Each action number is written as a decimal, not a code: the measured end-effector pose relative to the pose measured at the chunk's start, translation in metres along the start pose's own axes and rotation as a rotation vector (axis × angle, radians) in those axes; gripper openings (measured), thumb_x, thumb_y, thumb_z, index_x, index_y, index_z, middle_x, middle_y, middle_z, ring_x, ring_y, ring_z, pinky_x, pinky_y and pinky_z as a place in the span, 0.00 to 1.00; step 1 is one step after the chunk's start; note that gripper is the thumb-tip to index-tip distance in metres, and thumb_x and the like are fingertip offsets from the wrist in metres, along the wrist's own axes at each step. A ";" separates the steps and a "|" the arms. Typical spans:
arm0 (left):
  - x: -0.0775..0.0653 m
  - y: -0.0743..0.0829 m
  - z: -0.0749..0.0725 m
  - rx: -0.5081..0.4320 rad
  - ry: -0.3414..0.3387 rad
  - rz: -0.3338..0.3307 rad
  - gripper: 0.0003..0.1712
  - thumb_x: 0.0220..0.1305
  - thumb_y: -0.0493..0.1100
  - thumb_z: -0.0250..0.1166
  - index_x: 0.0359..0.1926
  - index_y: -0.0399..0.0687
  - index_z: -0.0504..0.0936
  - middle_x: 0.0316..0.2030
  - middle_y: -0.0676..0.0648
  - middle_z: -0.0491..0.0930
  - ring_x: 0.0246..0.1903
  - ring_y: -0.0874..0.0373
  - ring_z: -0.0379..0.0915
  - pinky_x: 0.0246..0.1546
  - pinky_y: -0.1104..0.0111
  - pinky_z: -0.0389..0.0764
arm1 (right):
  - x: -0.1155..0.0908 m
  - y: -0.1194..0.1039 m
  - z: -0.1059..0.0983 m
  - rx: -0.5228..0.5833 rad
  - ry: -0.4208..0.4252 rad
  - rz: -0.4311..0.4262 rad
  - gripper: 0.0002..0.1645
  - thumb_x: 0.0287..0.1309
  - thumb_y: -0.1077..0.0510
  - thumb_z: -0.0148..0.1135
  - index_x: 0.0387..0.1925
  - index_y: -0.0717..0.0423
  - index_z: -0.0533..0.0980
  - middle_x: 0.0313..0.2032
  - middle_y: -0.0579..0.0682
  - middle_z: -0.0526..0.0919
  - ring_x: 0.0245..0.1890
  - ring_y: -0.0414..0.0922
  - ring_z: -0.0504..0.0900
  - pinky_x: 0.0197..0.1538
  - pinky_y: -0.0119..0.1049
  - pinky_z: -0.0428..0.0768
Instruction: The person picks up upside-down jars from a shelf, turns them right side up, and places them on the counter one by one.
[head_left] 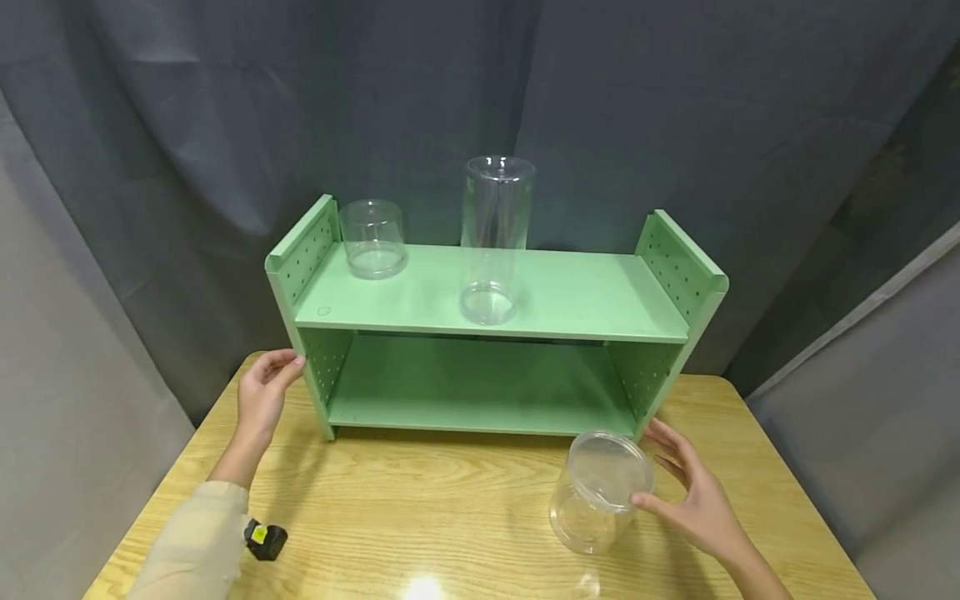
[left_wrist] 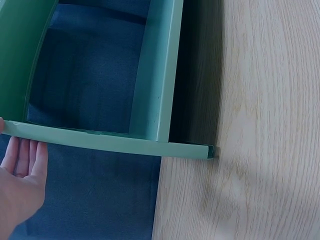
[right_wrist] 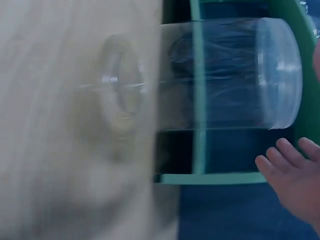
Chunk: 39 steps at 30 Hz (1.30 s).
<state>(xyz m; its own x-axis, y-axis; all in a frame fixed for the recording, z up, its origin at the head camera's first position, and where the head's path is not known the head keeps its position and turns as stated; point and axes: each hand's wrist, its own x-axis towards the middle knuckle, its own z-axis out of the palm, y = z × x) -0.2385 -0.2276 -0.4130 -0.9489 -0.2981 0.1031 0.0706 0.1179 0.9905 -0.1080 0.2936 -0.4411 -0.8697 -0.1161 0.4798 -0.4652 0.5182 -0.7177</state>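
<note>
On the table's front right is a clear jar topped by a translucent lid. My right hand is spread beside the lid, its thumb right at the rim; in the right wrist view the other fingers stay apart from the jar. A green two-level shelf stands behind. My left hand touches its left side panel, with straight fingers against the outer face and the thumb near the front edge.
The shelf's upper board bears a short clear container at left and a tall clear cylinder near the middle. A grey curtain hangs behind the wooden table. A small black device shows beside the left sleeve.
</note>
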 end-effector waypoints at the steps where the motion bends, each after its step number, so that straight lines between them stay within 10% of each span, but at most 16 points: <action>1: 0.000 0.000 0.000 0.000 0.002 -0.002 0.10 0.66 0.47 0.62 0.45 0.50 0.77 0.32 0.66 0.75 0.36 0.74 0.75 0.43 0.85 0.77 | 0.004 -0.004 -0.001 -0.029 0.005 -0.003 0.55 0.36 0.72 0.75 0.68 0.65 0.59 0.62 0.26 0.66 0.59 0.20 0.67 0.58 0.08 0.68; 7: 0.001 0.001 0.000 -0.011 -0.001 -0.008 0.10 0.66 0.45 0.62 0.46 0.48 0.77 0.32 0.66 0.75 0.36 0.74 0.76 0.43 0.86 0.78 | 0.028 -0.025 -0.008 -0.123 0.000 0.028 0.37 0.49 0.66 0.71 0.61 0.63 0.68 0.55 0.20 0.68 0.54 0.16 0.68 0.55 0.08 0.70; 22: 0.002 0.001 0.000 -0.039 0.012 -0.025 0.15 0.67 0.44 0.61 0.50 0.41 0.75 0.31 0.66 0.75 0.36 0.73 0.76 0.45 0.85 0.78 | 0.103 -0.079 -0.019 -0.116 -0.071 -0.121 0.28 0.51 0.67 0.70 0.56 0.61 0.73 0.51 0.30 0.75 0.50 0.21 0.75 0.54 0.15 0.77; 29: 0.002 -0.001 0.002 -0.033 0.010 -0.029 0.16 0.66 0.44 0.61 0.51 0.40 0.75 0.31 0.67 0.75 0.36 0.73 0.76 0.45 0.85 0.79 | 0.138 -0.094 -0.021 -0.078 -0.109 -0.037 0.24 0.57 0.61 0.66 0.56 0.60 0.74 0.50 0.54 0.80 0.45 0.24 0.79 0.50 0.17 0.80; 39: 0.005 -0.002 0.002 -0.037 0.012 -0.022 0.17 0.66 0.44 0.61 0.51 0.38 0.75 0.31 0.66 0.75 0.35 0.74 0.76 0.45 0.84 0.79 | 0.193 -0.122 -0.009 0.113 -0.225 0.095 0.30 0.55 0.59 0.69 0.58 0.59 0.71 0.50 0.37 0.78 0.50 0.34 0.80 0.54 0.23 0.80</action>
<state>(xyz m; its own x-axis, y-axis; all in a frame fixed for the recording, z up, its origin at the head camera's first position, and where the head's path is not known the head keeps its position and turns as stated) -0.2435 -0.2274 -0.4148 -0.9468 -0.3112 0.0824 0.0617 0.0759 0.9952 -0.2178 0.2153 -0.2559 -0.9193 -0.2636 0.2923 -0.3841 0.4392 -0.8121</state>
